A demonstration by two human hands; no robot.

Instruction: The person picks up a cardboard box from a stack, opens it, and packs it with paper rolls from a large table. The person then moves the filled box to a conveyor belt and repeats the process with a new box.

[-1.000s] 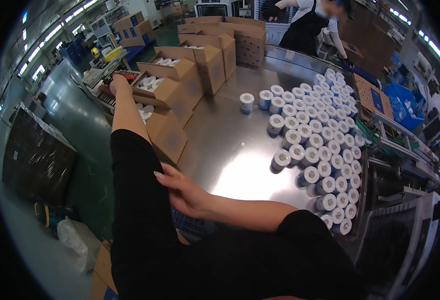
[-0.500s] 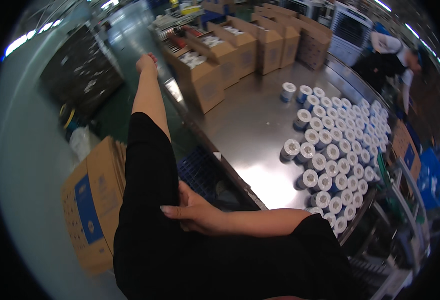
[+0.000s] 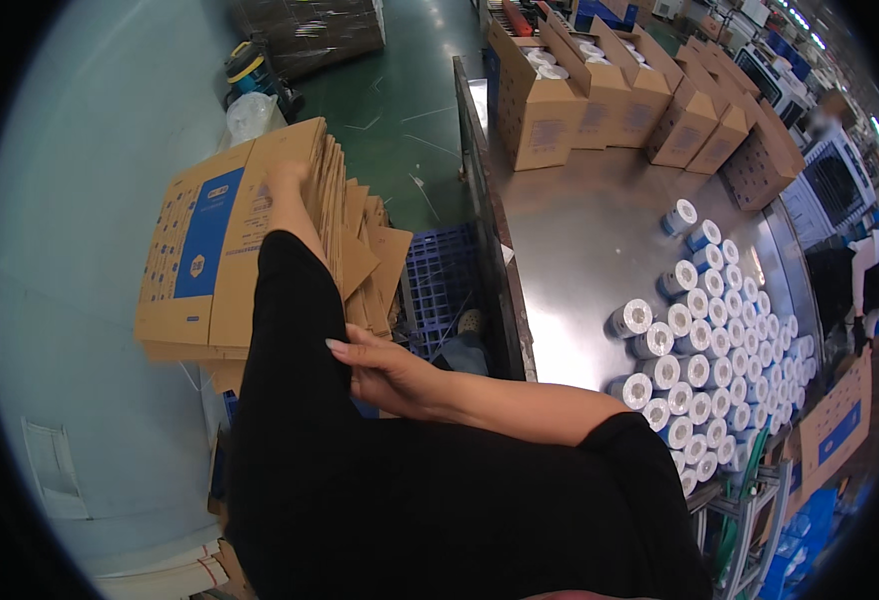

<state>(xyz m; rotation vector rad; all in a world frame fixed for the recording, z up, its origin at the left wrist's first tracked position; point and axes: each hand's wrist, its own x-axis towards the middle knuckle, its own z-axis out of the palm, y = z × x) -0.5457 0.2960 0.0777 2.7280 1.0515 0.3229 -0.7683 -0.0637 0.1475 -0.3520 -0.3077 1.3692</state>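
My left arm reaches out over a stack of flattened cardboard boxes (image 3: 235,300), brown with a blue band. At its upper part is my left hand (image 3: 288,180), so smeared by motion that its fingers cannot be made out. My right arm bends across my front. Its hand, my right hand (image 3: 395,372), is at the black sleeve (image 3: 300,310) of my left arm, thumb and fingers closed on the cloth's edge. To the right, many white-topped rolls (image 3: 698,370) with blue sides stand upright on a metal table (image 3: 580,255).
Open cartons (image 3: 548,120), some showing white-topped rolls, line the table's far side. A blue plastic pallet (image 3: 438,275) lies between the stack and the table's raised edge (image 3: 500,240). A person (image 3: 865,275) bends at the far right, beside a cardboard sheet (image 3: 835,430).
My view has swung left and down toward the flattened boxes. My left hand, earlier stretched out over the floor near the cartons, is now at the stack. My right hand stays at the sleeve.
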